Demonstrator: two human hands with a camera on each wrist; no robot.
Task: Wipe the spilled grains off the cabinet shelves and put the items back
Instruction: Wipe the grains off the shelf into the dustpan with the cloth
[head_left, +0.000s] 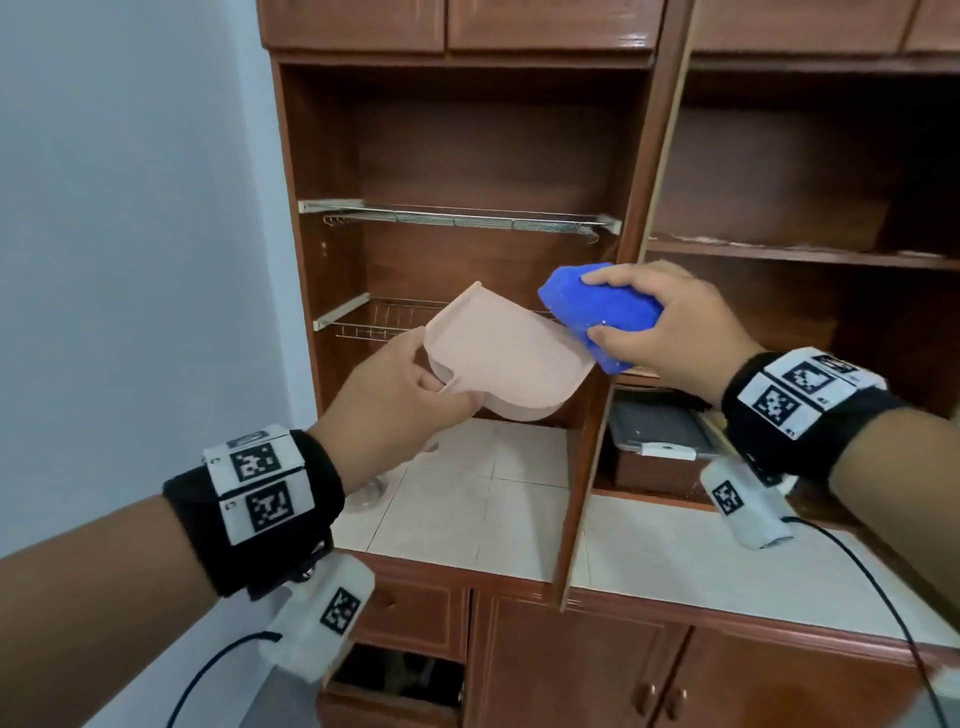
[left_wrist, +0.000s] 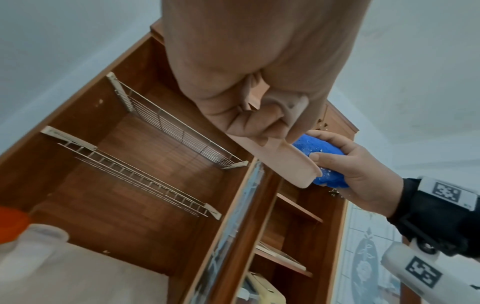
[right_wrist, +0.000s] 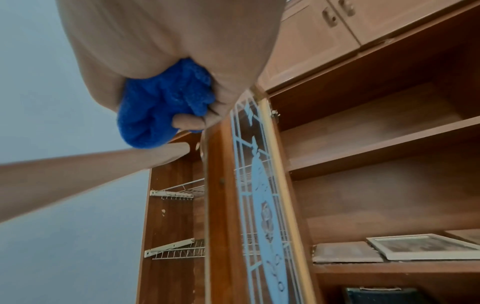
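Your left hand (head_left: 410, 384) grips the pink dustpan (head_left: 511, 353) by its short handle, fingers curled under and thumb over, pan tilted with its open lip toward your right hand (head_left: 670, 325). Your right hand is closed round a bunched blue cloth (head_left: 597, 312), thumb beneath and fingers on top; the cloth meets the pan's far edge, just beyond your left fingertips. White grains cling to the cloth, plain in the left wrist view. Whether any have landed in the pan cannot be told from the head view; its inside looks bare.

Both hands hang in front of the cabinet, the wire racks (head_left: 457, 218) beyond your left hand and the wooden shelf (head_left: 795, 252) above and beyond your right. A pale scatter along that shelf's front edge looks like grain not yet wiped.

Judgement: you are shedding grains from cloth to pan. Level the pan before shaking, or the load will slide out over the tiled counter (head_left: 467, 499) below your left wrist. Keep the cloth inside the rim, rub it against the lip, and refold to a clean face before returning to the shelf
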